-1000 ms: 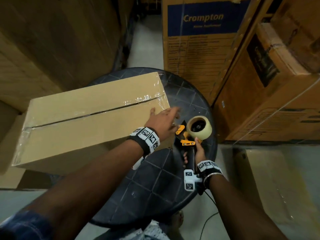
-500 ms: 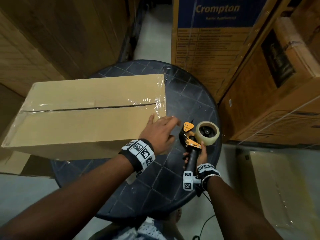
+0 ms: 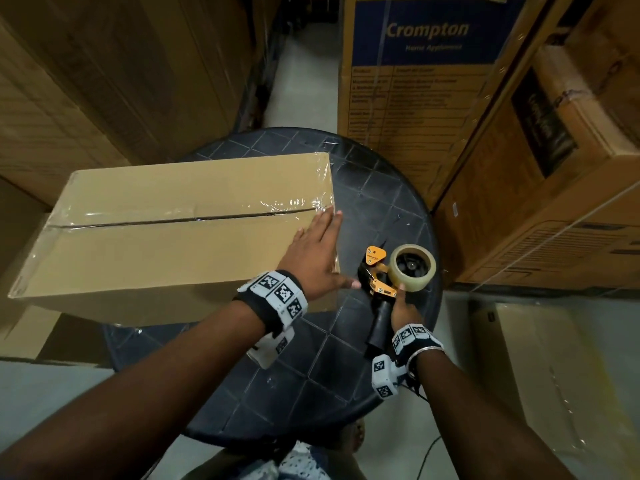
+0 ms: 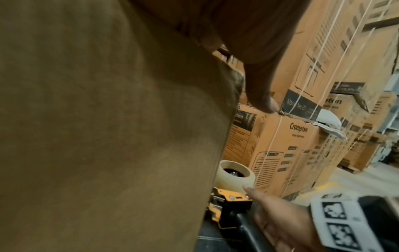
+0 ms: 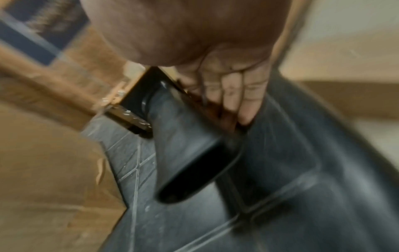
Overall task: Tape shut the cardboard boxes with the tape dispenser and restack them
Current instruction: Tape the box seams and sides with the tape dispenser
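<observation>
A long cardboard box [image 3: 156,247] lies on the round black table [image 3: 311,382], clear tape shining along its top seam and over both ends. My left hand [image 3: 322,251] rests flat on the box's right end with straight fingers, its thumb over the near right corner. In the left wrist view the box [image 4: 97,136] fills the left side. The orange and black tape dispenser [image 3: 377,271], with its tape roll [image 3: 412,268], sits near the table's right edge. My right hand [image 3: 401,308] grips its black handle [image 5: 190,153], fingers [image 5: 233,95] curled beside it.
Tall printed Crompton cartons [image 3: 426,81] stand just behind and to the right of the table. Wrapped cartons [image 3: 104,81] wall off the left. A flat cardboard sheet [image 3: 554,393] lies on the floor at the right. A narrow aisle [image 3: 304,74] runs beyond the table.
The box has swung so its seam runs more level across the table. My left hand has moved from the box's right side up onto its top. The right hand keeps the dispenser in place.
</observation>
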A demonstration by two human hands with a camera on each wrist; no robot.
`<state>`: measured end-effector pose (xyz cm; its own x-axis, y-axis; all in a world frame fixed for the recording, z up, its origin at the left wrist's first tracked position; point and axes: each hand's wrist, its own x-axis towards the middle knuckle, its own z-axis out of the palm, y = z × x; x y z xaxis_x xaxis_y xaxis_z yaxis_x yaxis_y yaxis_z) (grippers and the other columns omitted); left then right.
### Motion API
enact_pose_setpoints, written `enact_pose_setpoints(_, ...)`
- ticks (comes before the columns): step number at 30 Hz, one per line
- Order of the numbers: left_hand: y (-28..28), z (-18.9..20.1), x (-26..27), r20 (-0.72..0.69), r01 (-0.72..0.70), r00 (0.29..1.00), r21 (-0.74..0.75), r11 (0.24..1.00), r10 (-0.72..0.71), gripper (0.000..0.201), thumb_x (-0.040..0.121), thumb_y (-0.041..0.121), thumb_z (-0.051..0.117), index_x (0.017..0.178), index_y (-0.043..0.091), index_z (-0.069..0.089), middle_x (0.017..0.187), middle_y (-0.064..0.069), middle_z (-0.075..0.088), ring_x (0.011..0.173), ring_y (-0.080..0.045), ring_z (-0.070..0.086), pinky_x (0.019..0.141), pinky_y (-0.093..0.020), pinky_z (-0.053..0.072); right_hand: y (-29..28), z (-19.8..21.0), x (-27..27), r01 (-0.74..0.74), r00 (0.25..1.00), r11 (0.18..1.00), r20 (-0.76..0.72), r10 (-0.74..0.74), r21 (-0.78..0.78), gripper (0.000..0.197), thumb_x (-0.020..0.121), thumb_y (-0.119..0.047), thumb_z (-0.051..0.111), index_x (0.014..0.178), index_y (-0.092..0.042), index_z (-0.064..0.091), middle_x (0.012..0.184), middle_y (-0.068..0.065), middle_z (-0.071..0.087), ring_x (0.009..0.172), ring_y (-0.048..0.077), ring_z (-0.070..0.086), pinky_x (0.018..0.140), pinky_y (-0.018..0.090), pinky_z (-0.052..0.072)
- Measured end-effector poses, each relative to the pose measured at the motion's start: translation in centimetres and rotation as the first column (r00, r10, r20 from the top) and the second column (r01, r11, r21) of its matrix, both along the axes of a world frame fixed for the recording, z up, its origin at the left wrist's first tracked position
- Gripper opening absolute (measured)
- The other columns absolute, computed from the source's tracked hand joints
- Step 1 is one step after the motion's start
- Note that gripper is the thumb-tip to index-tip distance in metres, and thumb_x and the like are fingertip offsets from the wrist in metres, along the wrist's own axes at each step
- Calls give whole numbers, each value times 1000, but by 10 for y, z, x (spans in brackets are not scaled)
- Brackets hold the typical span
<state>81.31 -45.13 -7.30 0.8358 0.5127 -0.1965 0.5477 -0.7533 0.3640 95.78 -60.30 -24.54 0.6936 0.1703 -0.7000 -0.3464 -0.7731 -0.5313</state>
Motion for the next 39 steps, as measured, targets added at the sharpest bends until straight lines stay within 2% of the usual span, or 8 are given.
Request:
enact_pose_setpoints(4, 10, 0, -20, -148, 59, 988, 151, 987, -37, 120, 79, 65, 64, 155, 12, -12, 163, -2, -19, 151, -19, -12, 119, -52, 2, -10, 15, 1, -23, 951, 995, 303, 53, -102, 68, 107, -54, 38, 121, 5, 69, 127, 31, 62, 118, 45, 58, 100, 43, 46)
enact_pose_setpoints(9, 15, 0, -23, -188, 127, 977, 109, 986, -105, 112, 86, 55, 63, 155, 8, -13, 162, -6, -20, 151, -21, -11, 120, -55, 3, 21, 53, -26, -110, 871, 972, 491, -7, 209, 58, 106, -50, 43, 119, -1, 72, 123, 22, 64, 118, 39, 58, 104, 42, 42)
enact_pose_setpoints(15, 37, 10, -39, -77, 238, 966, -85, 967, -245, 99, 89, 35, 63, 157, 10, -5, 164, -4, -14, 152, -19, -5, 120, -41, -1, 68, 102, -67, 0, 942, 732, 245, -228, 681, 48, 113, -37, 34, 128, -5, 68, 124, 4, 67, 123, 20, 61, 103, 24, 41)
enact_pose_setpoints(19, 42, 8, -47, 115, 202, 977, -246, 948, -178, 91, 79, 41, 45, 158, 14, 10, 165, -1, 2, 151, -15, 2, 120, -38, 0, 94, 108, -83, 42, 955, 614, 148, -255, 788, 57, 110, -49, 28, 132, -11, 65, 133, 5, 67, 129, 18, 61, 115, 36, 42)
enact_pose_setpoints(25, 48, 1, -49, 259, 132, 965, -333, 934, -44, 69, 96, 10, 50, 156, 15, 18, 164, 0, 15, 151, -12, 11, 123, -35, 6, 101, 114, -90, -116, 941, 723, 308, -139, 681, 36, 110, -21, 47, 141, -9, 60, 136, 5, 65, 128, 20, 59, 112, 33, 44)
enact_pose_setpoints(31, 50, -4, -45, 206, 183, 968, -190, 965, -143, 58, 97, 13, 40, 154, 16, 30, 163, -2, 21, 150, -16, 17, 121, -36, 12, 94, 115, -91, -203, 910, 820, 412, -43, 535, 39, 105, -22, 57, 143, -12, 62, 138, 5, 67, 130, 21, 59, 116, 44, 43)
enact_pose_setpoints(36, 51, -5, -46, 209, 189, 966, -185, 965, -149, 60, 96, 15, 44, 154, 16, 30, 163, -2, 21, 150, -17, 18, 121, -37, 11, 75, 121, -105, -204, 943, 793, 334, 1, 575, 28, 107, -20, 53, 134, -22, 61, 122, -5, 70, 121, 20, 61, 103, 34, 48)
enact_pose_setpoints(39, 52, -5, -46, 241, 183, 962, -218, 959, -129, 59, 94, 13, 46, 152, 15, 34, 161, -2, 25, 149, -17, 21, 122, -38, 15, 67, 120, -108, -123, 981, 773, 193, 0, 622, 41, 106, -26, 54, 146, -21, 54, 134, 4, 67, 126, 26, 62, 98, 34, 54)
